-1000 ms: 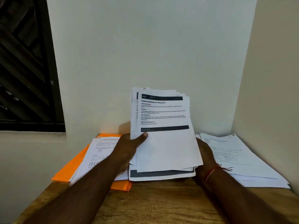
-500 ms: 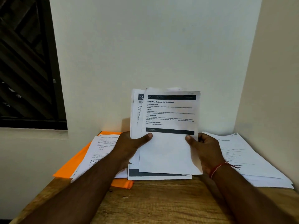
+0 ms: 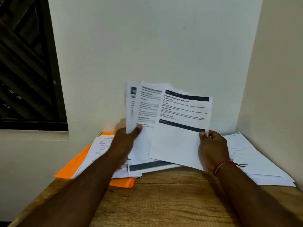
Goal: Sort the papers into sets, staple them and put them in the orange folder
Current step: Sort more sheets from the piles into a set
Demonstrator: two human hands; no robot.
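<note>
My left hand (image 3: 127, 141) grips a stack of printed papers (image 3: 144, 108) upright above the table, thumb across the front sheet. My right hand (image 3: 213, 148) pinches a single printed sheet (image 3: 180, 128) with black header bars at its right edge, tilted and pulled to the right of the stack. The orange folder (image 3: 78, 166) lies flat on the left of the wooden table (image 3: 164, 202), with a few printed sheets (image 3: 100, 149) on top of it. No stapler is in view.
A second pile of white papers (image 3: 255, 161) lies at the right against the side wall. Walls close the table in at the back and right. A dark window (image 3: 24, 63) is at the left.
My right hand came out from behind the stack, took the top sheet by its right edge and drew it off to the right. The sheet now tilts apart from the stack.
</note>
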